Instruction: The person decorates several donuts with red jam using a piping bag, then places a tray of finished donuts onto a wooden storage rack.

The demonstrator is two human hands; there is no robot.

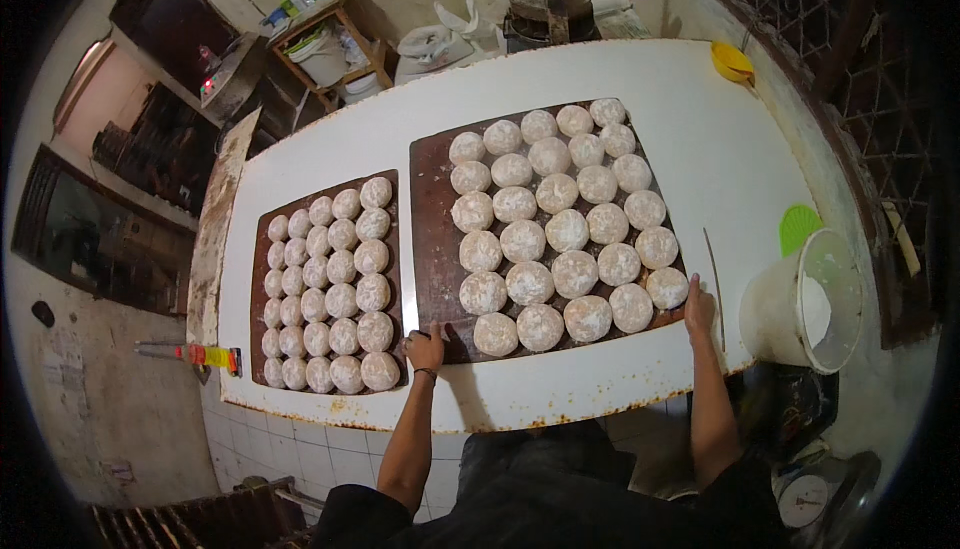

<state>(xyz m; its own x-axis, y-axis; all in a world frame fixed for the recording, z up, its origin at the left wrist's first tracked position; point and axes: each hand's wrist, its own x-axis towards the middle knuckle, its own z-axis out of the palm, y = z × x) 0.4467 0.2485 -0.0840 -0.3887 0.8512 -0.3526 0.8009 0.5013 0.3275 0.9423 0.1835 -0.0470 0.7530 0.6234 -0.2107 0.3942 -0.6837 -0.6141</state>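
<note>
Seen from above on a white table [690, 129], a dark tray [262, 299] at far left holds small floured dough balls in rows; just right of it the left hand [424, 349] grips the near-left corner of a larger brown board [430, 249] filled with bigger dough balls [555, 229], while the right hand [699, 304] clasps its near-right corner. To shift the board well, both hands should likely keep it level and move together. Far right, a white bucket [790, 314] holds white powder.
</note>
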